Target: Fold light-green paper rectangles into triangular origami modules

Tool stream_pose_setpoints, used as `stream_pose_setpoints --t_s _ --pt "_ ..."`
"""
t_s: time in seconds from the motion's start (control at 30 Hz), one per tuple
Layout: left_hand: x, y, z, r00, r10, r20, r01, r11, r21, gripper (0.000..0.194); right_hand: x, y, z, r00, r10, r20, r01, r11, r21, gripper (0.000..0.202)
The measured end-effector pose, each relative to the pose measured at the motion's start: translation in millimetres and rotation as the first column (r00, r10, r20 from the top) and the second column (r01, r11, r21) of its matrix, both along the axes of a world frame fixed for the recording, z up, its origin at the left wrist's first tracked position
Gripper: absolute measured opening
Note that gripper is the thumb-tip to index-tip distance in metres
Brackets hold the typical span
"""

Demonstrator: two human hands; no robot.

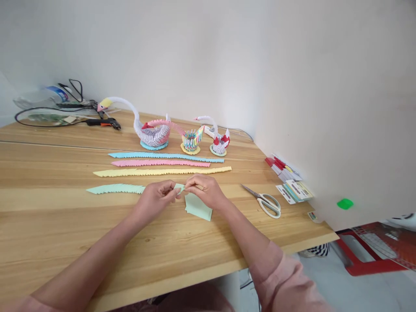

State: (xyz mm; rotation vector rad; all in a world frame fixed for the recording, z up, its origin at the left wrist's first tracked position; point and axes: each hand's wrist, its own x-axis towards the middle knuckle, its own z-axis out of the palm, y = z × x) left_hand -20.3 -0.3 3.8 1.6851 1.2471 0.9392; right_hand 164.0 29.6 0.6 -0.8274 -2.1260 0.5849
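Between my two hands is a small piece of pale green paper (179, 187), raised a little above the wooden table. My left hand (159, 193) pinches its left side, and the fingertips of my right hand (203, 190) close on its right side. Partly under my right hand lie pale green paper sheets (199, 207). A row of folded green paper pieces (115, 189) runs left from behind my left hand, which hides its right end. Beyond it stretch a yellow row (162, 172), a pink row (160, 163) and a blue row (165, 156) of folded paper.
Folded-paper swans (154, 135) stand at the back of the table (58, 234). Scissors (268, 203) lie right of my hand, near paper packs (294, 190) by the wall. A glue gun (104, 123) with a cable and a plastic bottle (42, 96) occupy the back left.
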Motion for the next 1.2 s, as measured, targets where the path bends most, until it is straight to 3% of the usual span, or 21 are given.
stream_pose_setpoints --t_s 0.17,0.3,0.43,0.6,0.7,0.8,1.0,1.2 --pt "-1 1 -1.2 0.999 -0.022 -0.034 0.023 1.000 0.014 0.022 -4 -2 -0.3 0.988 -0.077 -0.134 0.027 0.941 -0.338 0.008" --pt "1 -1 2.1 0.999 -0.039 0.036 0.039 0.999 -0.006 0.017 -6 -2 -0.6 0.959 -0.101 -0.264 -0.040 0.876 -0.480 0.014" --pt "1 -1 3.6 0.998 -0.045 0.035 0.046 0.999 -0.022 0.020 -6 -2 1.8 0.943 -0.071 -0.326 -0.113 0.852 -0.512 0.024" --pt "-1 0 -0.6 0.996 -0.094 -0.006 0.094 0.995 -0.014 0.023 -7 -6 5.0 0.966 -0.022 -0.259 -0.125 0.834 -0.537 0.035" --pt "1 0 -4.0 0.995 -0.093 -0.039 0.092 0.996 -0.018 0.022 -9 -9 4.7 0.983 -0.025 -0.180 -0.064 0.878 -0.474 0.021" --pt "3 1 -6.1 0.998 -0.066 -0.002 0.066 0.995 -0.071 0.022 -9 -8 3.6 0.981 -0.113 -0.156 0.039 0.909 -0.414 0.016" --pt "1 1 0.9 0.999 -0.013 0.041 0.017 0.994 -0.111 0.028 -5 -2 4.9 0.953 -0.214 -0.216 0.056 0.821 -0.568 0.018" --pt "0 -1 5.1 0.988 -0.047 0.148 0.069 0.987 -0.144 0.027 -5 -6 8.3 0.973 -0.129 -0.191 -0.031 0.750 -0.661 0.026"
